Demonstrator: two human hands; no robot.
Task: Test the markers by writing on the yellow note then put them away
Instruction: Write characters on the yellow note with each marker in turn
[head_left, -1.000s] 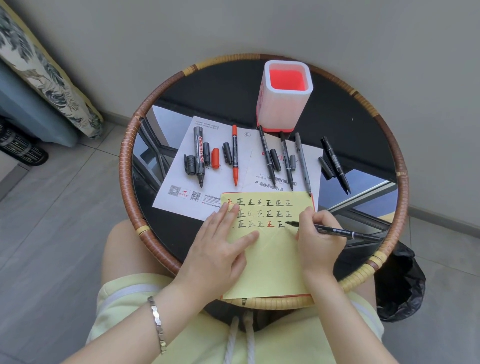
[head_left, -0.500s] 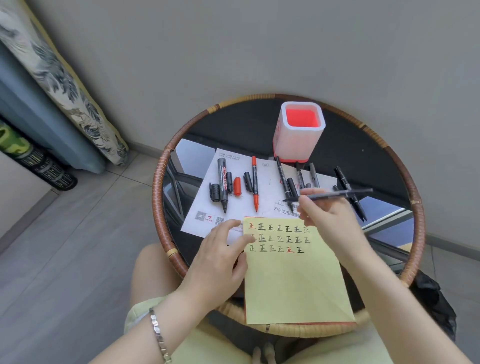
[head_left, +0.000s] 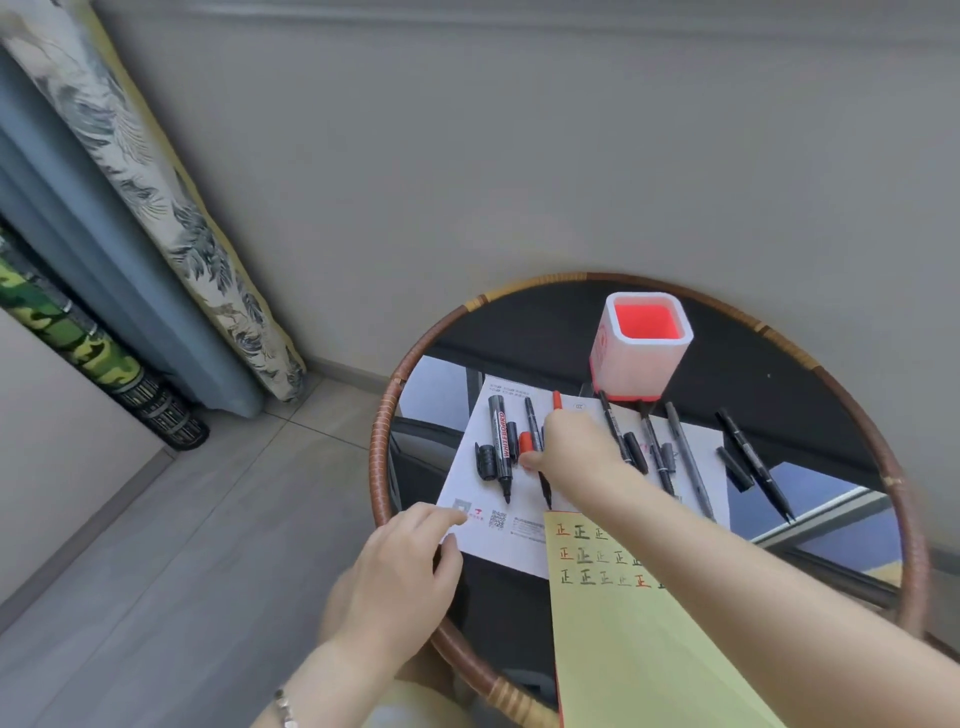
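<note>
The yellow note (head_left: 623, 649), with rows of black and red test characters at its top, lies at the near edge of the round table (head_left: 384, 431). My right hand (head_left: 571, 452) reaches over a white sheet (head_left: 498, 540) and pinches a thin black marker (head_left: 543, 483), which lies between the thick whiteboard marker (head_left: 500, 447) and the red marker (head_left: 557, 400). The hand hides most of the red marker. My left hand (head_left: 405, 571) rests its fingertips on the sheet's near left corner. A pink pen holder (head_left: 641, 345) stands behind, nothing showing inside.
Several more uncapped dark markers (head_left: 688, 457) and loose caps (head_left: 735, 467) lie right of my hand, and a red cap (head_left: 525, 441) by my thumb. A patterned curtain (head_left: 156, 182) and a camouflage roll (head_left: 78, 343) stand against the wall at left.
My right hand lifted the black marker off the yellow note and carried it left and forward onto the white sheet. My left hand slid from the note to the sheet's corner. The camera tilted up and left.
</note>
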